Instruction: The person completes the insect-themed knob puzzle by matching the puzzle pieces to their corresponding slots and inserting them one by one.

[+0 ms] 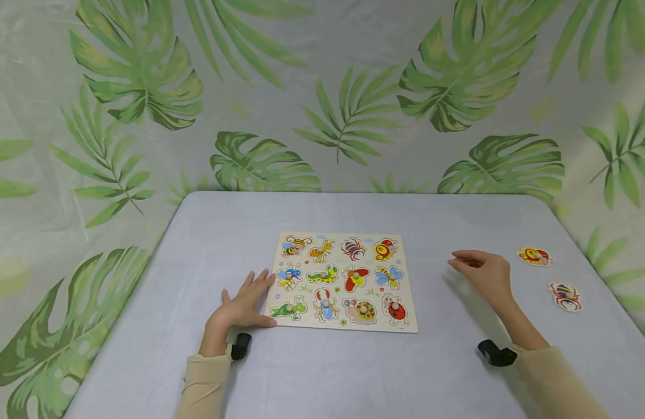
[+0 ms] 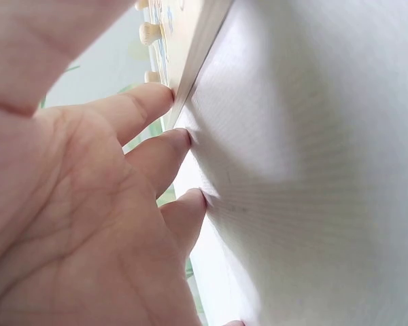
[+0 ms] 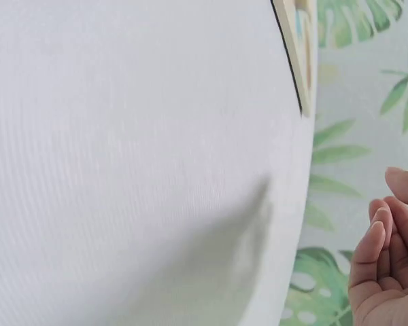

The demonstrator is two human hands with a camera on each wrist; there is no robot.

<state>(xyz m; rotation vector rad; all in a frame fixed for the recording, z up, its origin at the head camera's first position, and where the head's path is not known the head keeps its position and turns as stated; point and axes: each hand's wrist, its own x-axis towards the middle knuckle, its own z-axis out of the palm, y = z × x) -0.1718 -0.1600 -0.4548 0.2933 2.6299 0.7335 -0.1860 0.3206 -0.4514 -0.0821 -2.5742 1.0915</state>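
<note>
A wooden peg puzzle board (image 1: 348, 340) with rows of colourful insect pictures lies flat on the table; several pieces carry small round knobs. My left hand (image 1: 245, 305) is at its left edge, fingers spread, thumb at the near corner. In the left wrist view, fingertips (image 2: 164, 95) meet the board's side (image 2: 202, 51) while other fingers rest on the cloth. My right hand (image 1: 484, 276) hovers right of the board, fingers loosely bent, holding nothing. To its right lie a loose butterfly piece (image 1: 534, 256) and a loose spider piece (image 1: 567, 297), matching two top-row pictures.
A pale cloth (image 1: 343, 378) covers the table, and a leaf-patterned curtain (image 1: 353, 169) hangs behind and along both sides. Black wrist cameras (image 1: 241, 347) are worn on both wrists. In the right wrist view, the right hand's shadow (image 3: 217, 265) falls on the cloth.
</note>
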